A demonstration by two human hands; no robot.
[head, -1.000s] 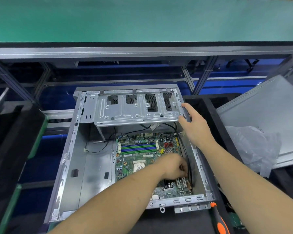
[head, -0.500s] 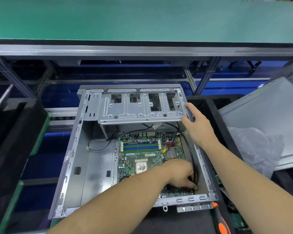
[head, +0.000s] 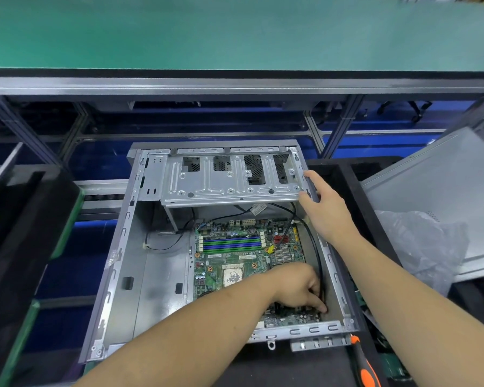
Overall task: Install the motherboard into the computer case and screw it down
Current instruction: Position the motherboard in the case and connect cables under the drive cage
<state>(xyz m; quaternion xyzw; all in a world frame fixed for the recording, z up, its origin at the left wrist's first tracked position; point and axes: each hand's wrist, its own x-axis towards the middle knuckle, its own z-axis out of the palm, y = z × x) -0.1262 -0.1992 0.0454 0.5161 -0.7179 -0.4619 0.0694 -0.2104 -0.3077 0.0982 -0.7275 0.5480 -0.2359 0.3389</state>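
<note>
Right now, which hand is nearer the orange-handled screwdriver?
Left. The left hand presses on the motherboard's near right corner inside the case, just up and left of the screwdriver. The right hand rests on the case's far right rim, farther away.

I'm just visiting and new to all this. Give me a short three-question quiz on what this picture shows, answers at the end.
1. True or false: the motherboard already lies inside the computer case.
2. Which hand rests on the case's right wall: the left hand or the right hand?
3. Where is the orange-handled screwdriver? A) in the left hand B) lying outside the case near its front right corner C) on the green shelf

Key: 1 true. 2 the right hand; the left hand reaches down at the board's near right corner. 3 B.
</note>
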